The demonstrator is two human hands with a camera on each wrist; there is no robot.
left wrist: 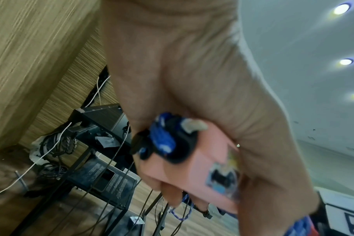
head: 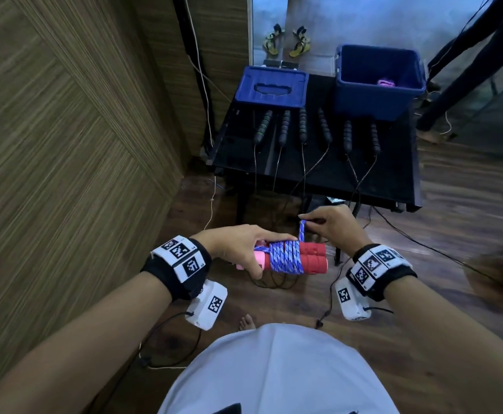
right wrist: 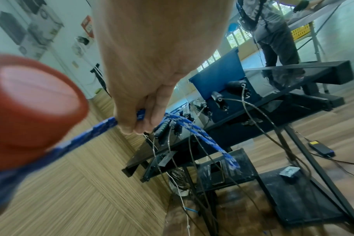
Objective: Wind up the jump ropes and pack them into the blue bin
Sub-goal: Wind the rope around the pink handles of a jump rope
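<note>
In front of my waist I hold a jump rope with pink-and-red handles (head: pixel 310 257) laid side by side. Blue braided rope (head: pixel 284 256) is wound round their middle. My left hand (head: pixel 244 248) grips the pink ends (left wrist: pixel 208 166) of the handles. Just above the bundle, my right hand (head: pixel 327 224) pinches the loose end of the blue rope (right wrist: pixel 103 126) and holds it up taut. The open blue bin (head: pixel 378 82) stands at the far right of the black table (head: pixel 393 180), with a pink wound rope (head: pixel 386 82) inside.
Several black-handled jump ropes (head: pixel 302 125) lie in a row on the table, their cords hanging over the front edge to the floor. A blue lid (head: pixel 271 88) rests at the table's back left. A wooden wall stands to my left. A person's legs (head: pixel 465 70) are at far right.
</note>
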